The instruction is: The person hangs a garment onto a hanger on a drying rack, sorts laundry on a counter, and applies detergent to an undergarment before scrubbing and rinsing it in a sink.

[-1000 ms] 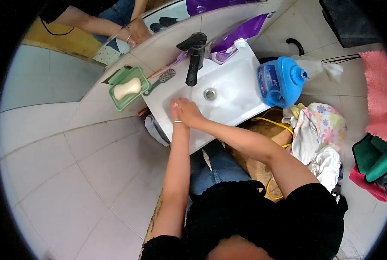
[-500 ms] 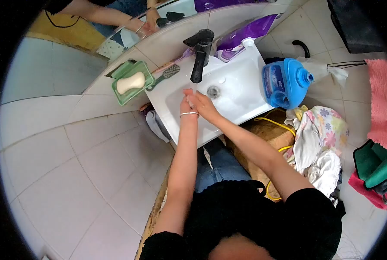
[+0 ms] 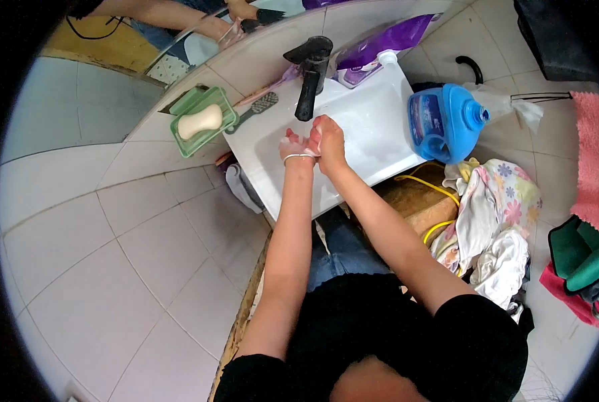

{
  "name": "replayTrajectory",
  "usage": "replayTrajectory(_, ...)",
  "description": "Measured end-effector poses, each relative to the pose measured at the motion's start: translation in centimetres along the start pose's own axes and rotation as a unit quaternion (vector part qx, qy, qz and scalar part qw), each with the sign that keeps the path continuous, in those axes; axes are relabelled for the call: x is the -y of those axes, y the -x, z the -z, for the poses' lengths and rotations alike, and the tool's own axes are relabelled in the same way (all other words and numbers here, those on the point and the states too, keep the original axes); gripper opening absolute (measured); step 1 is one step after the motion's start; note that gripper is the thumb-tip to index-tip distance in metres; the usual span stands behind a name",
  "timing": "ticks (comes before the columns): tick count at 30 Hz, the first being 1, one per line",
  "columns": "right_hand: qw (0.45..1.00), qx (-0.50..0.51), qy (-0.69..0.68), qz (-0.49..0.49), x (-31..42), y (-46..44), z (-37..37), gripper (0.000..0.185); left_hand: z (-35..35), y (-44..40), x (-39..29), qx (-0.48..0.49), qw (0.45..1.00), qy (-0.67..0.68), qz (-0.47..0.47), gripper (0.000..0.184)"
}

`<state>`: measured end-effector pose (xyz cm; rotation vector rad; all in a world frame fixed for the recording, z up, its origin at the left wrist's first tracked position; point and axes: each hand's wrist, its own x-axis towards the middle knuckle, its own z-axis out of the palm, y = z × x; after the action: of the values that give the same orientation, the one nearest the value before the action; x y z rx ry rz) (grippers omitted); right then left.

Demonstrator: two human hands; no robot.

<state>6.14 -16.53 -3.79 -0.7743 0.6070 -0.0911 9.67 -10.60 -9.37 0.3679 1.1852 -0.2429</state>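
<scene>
My left hand (image 3: 296, 145), with a white band at its wrist, is palm up over the white sink (image 3: 380, 149), its fingers apart and slightly curled. Against its thumb side, my right hand (image 3: 331, 142) has its fingers bent and pressed onto the left hand. White lather shows on both hands. The black faucet (image 3: 309, 80) has its spout just above them. A pale bar of soap (image 3: 200, 122) lies in the green soap dish (image 3: 223, 102) to the left.
A grey-headed brush (image 3: 264, 102) lies on the sink's back left corner. At the right edge stands a blue bottle (image 3: 455, 124). A purple pouch (image 3: 393, 43) is behind the basin. Bundled cloths (image 3: 504, 221) and a yellow hose (image 3: 440, 191) are to the lower right.
Both hands have moved rightward and up toward the faucet. My right hand has gone from lying across the left one to curling against its thumb side.
</scene>
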Motion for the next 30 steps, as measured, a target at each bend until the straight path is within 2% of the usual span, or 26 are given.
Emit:
replayTrajectory(4, 0.997, -0.004, -0.045, -0.070, -0.3, -0.6, 0.3, 0.021, 1.5, -1.9, -1.1, 0.046, 0.997, -0.038, -0.038, 0.017)
replayTrajectory(5, 0.997, -0.003, -0.047, -0.067, -1.0, -1.0, -0.1, 0.021, 2.0, -2.5, -1.5, 0.098, 0.992, -0.071, -0.043, 0.022)
replayTrajectory(6, 0.999, -0.020, 0.025, -0.015, -2.3, -1.4, -0.5, 0.020, 2.4, -2.6, -1.7, 0.149, 0.982, -0.103, -0.046, 0.027)
replayTrajectory(7, 0.994, -0.036, 0.097, 0.037, -3.0, -1.5, -0.9, 0.019, 2.6, -2.5, -1.7, 0.148, 0.982, -0.105, -0.046, 0.027)
replayTrajectory(8, 0.994, -0.038, 0.096, 0.037, -3.1, -1.7, -0.8, 0.019, 2.8, -2.3, -1.7, 0.193, 0.970, -0.147, -0.031, 0.030)
replayTrajectory(9, 0.942, -0.021, 0.306, 0.139, -3.4, -2.1, -0.5, 0.016, 2.8, -1.8, -1.7, 0.237, 0.953, -0.188, -0.015, 0.032)
replayTrajectory(10, 0.834, -0.002, 0.500, 0.233, -3.3, -2.5, -0.5, 0.013, 2.9, -1.3, -1.5, 0.239, 0.952, -0.190, -0.014, 0.032)
replayTrajectory(11, 0.811, -0.016, 0.524, 0.261, -3.9, -3.0, -0.2, 0.016, 3.0, -0.6, -1.3, 0.260, 0.953, -0.156, -0.005, 0.027)
replayTrajectory(12, 0.811, -0.019, 0.523, 0.263, -4.8, -2.8, 0.0, 0.016, 3.2, 0.1, -1.3, 0.280, 0.952, -0.123, 0.004, 0.024)
replayTrajectory(13, 0.763, 0.072, 0.592, 0.248, -6.1, -2.3, 0.5, 0.021, 4.1, -0.1, -2.3, 0.284, 0.951, -0.126, 0.004, 0.024)
replayTrajectory(15, 0.702, 0.159, 0.656, 0.230, -7.8, -3.4, 2.1, 0.028, 5.1, -0.6, -4.0, 0.366, 0.921, -0.110, 0.070, 0.021)
replayTrajectory(16, 0.650, 0.169, 0.700, 0.243, -9.9, -5.8, 4.4, 0.029, 5.1, -0.9, -4.1, 0.392, 0.909, -0.104, 0.092, 0.021)
replayTrajectory(18, 0.542, 0.190, 0.775, 0.263, -13.0, -8.4, 7.7, 0.033, 4.3, -0.6, -2.4, 0.279, 0.944, -0.164, 0.067, 0.026)
replayTrajectory(19, 0.541, 0.190, 0.775, 0.266, -11.5, -7.7, 6.7, 0.033, 4.0, 1.6, -0.7, 0.272, 0.949, -0.158, -0.024, 0.026)
replayTrajectory(21, 0.676, 0.098, 0.711, 0.166, -8.9, -5.6, 4.4, 0.060, 4.1, 1.1, -1.2, 0.260, 0.957, -0.129, -0.003, 0.029)
replayTrajectory(22, 0.675, 0.097, 0.712, 0.169, -9.3, -3.9, 3.8, 0.060, 4.6, 0.0, -2.4, 0.253, 0.961, -0.105, 0.028, 0.031)
replayTrajectory(24, 0.596, 0.065, 0.682, 0.418, -10.8, -0.4, 2.5, 0.037, 6.0, -4.0, -2.4, 0.256, 0.963, -0.075, 0.044, 0.033)
replayTrajectory(25, 0.595, 0.068, 0.682, 0.419, -9.8, -1.1, 2.7, 0.037, 7.5, -9.2, -1.4, 0.364, 0.914, -0.177, -0.038, 0.033)
replayTrajectory(27, 0.597, 0.131, 0.753, 0.246, -6.6, -4.4, 3.3, 0.051, 8.0, -10.7, -1.6, 0.459, 0.835, -0.279, -0.123, 0.034)
replayTrajectory(29, 0.793, 0.133, 0.592, 0.058, -5.0, -3.2, 1.6, 0.057, 5.9, -5.0, -3.1, 0.375, 0.895, -0.240, -0.028, 0.034)
replayTrajectory(30, 0.791, 0.133, 0.594, 0.059, -4.8, -3.4, 1.7, 0.057, 5.9, -4.5, -3.1, 0.330, 0.919, -0.216, 0.024, 0.033)
